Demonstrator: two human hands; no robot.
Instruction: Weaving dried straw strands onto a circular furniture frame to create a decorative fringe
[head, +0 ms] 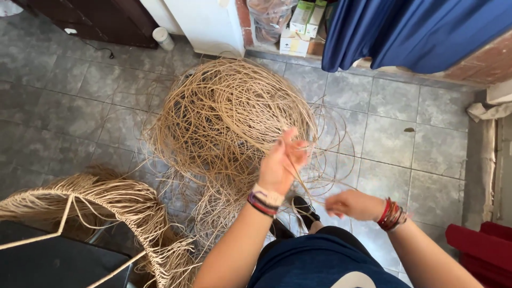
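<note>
While the dark lap (320,261) fills the lower edge of the view, both hands are seen raised just above it. The right hand (352,204) is closed loosely, and a thin strand (302,184) is pinched in its fingers; red bangles (392,214) are worn at its wrist. The left hand (280,162) is lifted nearer the coil (229,120), with fingers curled around the same strand; whether the grip is tight cannot be told through the blur. A banded bracelet (264,200) is worn at that wrist.

Left of the lap, a woven frame (101,205) with loose fringe is set against a dark surface. Just beyond the hands, the coil of tan cane is heaped on the grey tile floor (64,101), with stray loops spread past it to the right. Open tile is left on both sides of the coil.

Beyond the coil, a white cabinet (205,24) is stood by the wall, with a clear bag (269,18) and small boxes (301,26) on a ledge beside it. A blue cloth (416,32) is hung to the right of these. What the bag holds cannot be told.
</note>
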